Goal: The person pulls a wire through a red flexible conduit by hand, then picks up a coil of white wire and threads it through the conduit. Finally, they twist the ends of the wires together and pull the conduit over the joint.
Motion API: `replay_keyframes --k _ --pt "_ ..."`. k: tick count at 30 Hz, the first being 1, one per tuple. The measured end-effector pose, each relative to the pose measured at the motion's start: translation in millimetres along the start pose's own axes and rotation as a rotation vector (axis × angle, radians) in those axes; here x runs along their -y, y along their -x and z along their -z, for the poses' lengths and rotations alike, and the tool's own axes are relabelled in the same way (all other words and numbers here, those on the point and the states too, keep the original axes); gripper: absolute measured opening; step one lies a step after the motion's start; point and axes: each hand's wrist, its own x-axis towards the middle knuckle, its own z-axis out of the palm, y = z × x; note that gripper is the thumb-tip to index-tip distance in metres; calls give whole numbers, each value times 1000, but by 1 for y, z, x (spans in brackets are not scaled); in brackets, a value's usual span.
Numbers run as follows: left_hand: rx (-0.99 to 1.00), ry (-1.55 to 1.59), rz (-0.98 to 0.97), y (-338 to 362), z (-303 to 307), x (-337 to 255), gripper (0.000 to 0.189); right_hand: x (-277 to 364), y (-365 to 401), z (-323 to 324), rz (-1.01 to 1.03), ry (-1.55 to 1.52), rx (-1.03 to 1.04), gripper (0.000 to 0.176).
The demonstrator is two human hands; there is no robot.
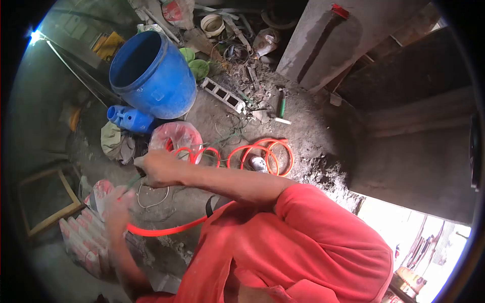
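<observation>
My right hand (157,168) reaches across to the left, its fingers closed around a narrow dark and green piece (135,180) whose kind I cannot make out. Just below it, my left hand (118,203) is smeared by motion, its fingers close to the green end of that piece. An orange-red flexible tube (169,232) runs from beside my left wrist toward my body. More of this tubing lies in loops (282,157) on the floor. Further loops come out of a clear plastic bag (186,132) beyond my right hand.
A large blue barrel (169,81) and a blue jug (132,119) stand ahead. Nearby lie a hollow block (222,96), a green-handled tool (282,106) and rubble. At left are stacked white-and-red bags (83,237) and a wooden frame (68,184). A grey wall (419,146) rises at right.
</observation>
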Motion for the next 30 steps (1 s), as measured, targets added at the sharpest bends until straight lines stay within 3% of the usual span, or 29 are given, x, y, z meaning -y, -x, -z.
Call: replay_keyframes --k 2,4,6,7,9,11,13,15,17,18,20,21,24,27,28,30 --pt "-132 -45 -101 15 42 52 19 -20 7 6 11 9 4 26" --pt "-166 -364 -128 50 127 78 20 -51 16 9 34 21 19 27" --pt "-350 -614 -134 96 185 98 24 -80 26 2 -77 -286 135 35" --pt "-353 -610 -126 107 196 109 24 -76 26 1 -74 -282 144 35" --pt "-603 141 457 130 213 132 26 -62 29 -2 -185 -280 502 44" --pt "-691 46 450 155 238 147 29 -33 35 3 -158 -191 582 49" --pt "-841 -105 432 175 256 160 32 -38 45 -5 -133 -309 712 55" --pt "-891 -145 413 184 261 174 31 -42 69 0 -87 -230 678 59" --pt "-918 -156 408 190 263 191 31 -42 86 12 -246 -126 851 77" --pt "-926 -160 411 192 263 197 31 -48 99 11 -250 -127 851 77" --pt "-937 -166 411 197 266 214 31 -72 122 9 -457 -771 706 62" --pt "-938 -172 407 199 268 223 31 -76 129 8 -457 -767 707 62" --pt "-933 -188 429 212 268 244 31 -90 154 -11 -294 -154 717 76" --pt "-926 -205 466 229 272 265 31 -105 162 -32 -385 47 627 82" --pt "-917 -206 484 235 273 275 31 -124 170 -48 -212 212 247 84" --pt "-878 -229 526 243 274 295 31 -156 168 -41 -319 383 208 60"
